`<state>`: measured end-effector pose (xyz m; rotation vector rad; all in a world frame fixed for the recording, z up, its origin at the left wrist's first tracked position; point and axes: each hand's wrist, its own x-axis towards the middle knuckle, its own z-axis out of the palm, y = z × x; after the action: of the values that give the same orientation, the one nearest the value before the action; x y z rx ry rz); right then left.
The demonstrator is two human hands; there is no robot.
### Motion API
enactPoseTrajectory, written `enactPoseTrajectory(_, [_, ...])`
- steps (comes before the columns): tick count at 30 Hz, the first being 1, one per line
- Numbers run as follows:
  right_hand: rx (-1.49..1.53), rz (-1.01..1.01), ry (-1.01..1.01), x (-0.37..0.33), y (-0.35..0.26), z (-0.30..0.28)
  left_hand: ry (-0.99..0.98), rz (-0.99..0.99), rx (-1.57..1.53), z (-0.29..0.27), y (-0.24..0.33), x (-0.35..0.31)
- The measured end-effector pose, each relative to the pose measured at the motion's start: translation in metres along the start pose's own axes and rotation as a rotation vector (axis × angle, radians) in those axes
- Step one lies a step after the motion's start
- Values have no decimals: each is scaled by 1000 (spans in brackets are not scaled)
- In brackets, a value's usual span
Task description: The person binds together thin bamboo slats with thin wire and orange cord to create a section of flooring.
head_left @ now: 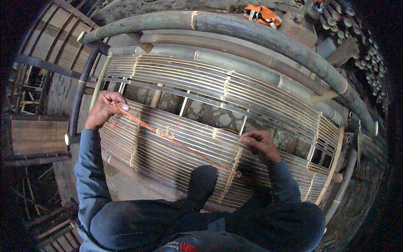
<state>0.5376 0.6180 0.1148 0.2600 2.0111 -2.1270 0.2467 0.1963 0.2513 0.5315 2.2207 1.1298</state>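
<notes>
My left hand (pixel 105 110) is closed on a bundle of thin orange cord (pixel 145 124), with loose loops hanging below the fingers. From there the cord runs slantwise down to the right across a slatted bamboo panel (pixel 145 157), thinning out near a pale binding. A small pale, tangled clump (pixel 165 133) shows beside the cord at mid-length. Above the panel's long gap, my right hand (pixel 259 145) is raised with thumb and fingers pinched together. Whatever it may hold there is too small to make out.
Thick bamboo poles (pixel 235 27) form the far side of the frame, and a side pole (pixel 78 105) stands at the left. An orange bag (pixel 263 16) lies beyond. Cut bamboo lengths (pixel 371 65) are stacked at the far right. My dark-clad legs (pixel 138 222) fill the near edge.
</notes>
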Motion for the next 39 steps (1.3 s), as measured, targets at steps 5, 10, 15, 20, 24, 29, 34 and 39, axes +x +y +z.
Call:
enactPoseTrajectory(5, [38, 22, -84, -2, 9, 4, 11, 16, -23, 2, 1, 1])
enactPoseTrajectory(10, [150, 63, -256, 1, 12, 22, -3, 12, -46, 3, 8, -5])
enactPoseTrajectory(15, [82, 97, -529, 6, 9, 34, 12, 1, -31, 2, 9, -10])
enactPoseTrajectory(20, [-35, 3, -549, 9, 28, 32, 15, -6, -5, 3, 13, -8])
enactPoseTrajectory(24, [26, -52, -375, 4, 22, 15, 31, -27, 11, 0, 6, -12])
enactPoseTrajectory(29, [405, -22, -197, -6, 34, -12, 25, -60, -8, 2, -1, -12])
enactPoseTrajectory(34, [-61, -49, -180, -4, 20, 4, 31, -37, -1, 3, 2, -12])
enactPoseTrajectory(39, [-207, -99, -352, 8, 31, 19, 16, -17, -31, 3, 10, -11])
